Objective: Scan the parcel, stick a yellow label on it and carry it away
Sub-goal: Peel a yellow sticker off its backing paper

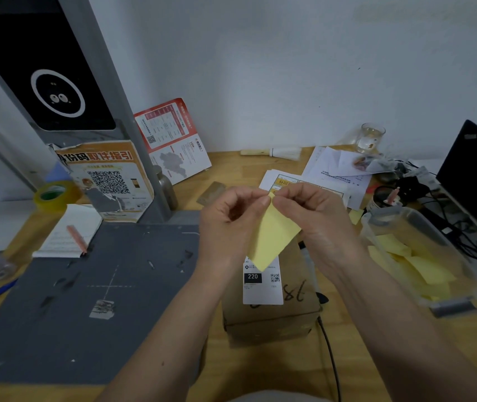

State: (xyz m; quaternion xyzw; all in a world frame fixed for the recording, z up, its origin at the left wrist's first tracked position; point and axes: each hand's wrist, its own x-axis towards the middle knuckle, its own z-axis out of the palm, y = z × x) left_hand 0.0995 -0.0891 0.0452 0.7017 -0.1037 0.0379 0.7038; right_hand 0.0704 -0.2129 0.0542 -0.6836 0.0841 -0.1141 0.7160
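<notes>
Both forearms reach up from six o'clock and meet at the centre. The left hand point(231, 219) and right hand point(312, 216) have curled fingers, each pinching the top corner of a yellow label point(272, 239) between thumb and forefinger. The label hangs like a diamond, long axis from twelve to six o'clock, lower tip over the cardboard parcel point(272, 311) on the wooden desk point(231, 166). At three o'clock, a clear plastic box point(422, 256) holds more yellow labels.
</notes>
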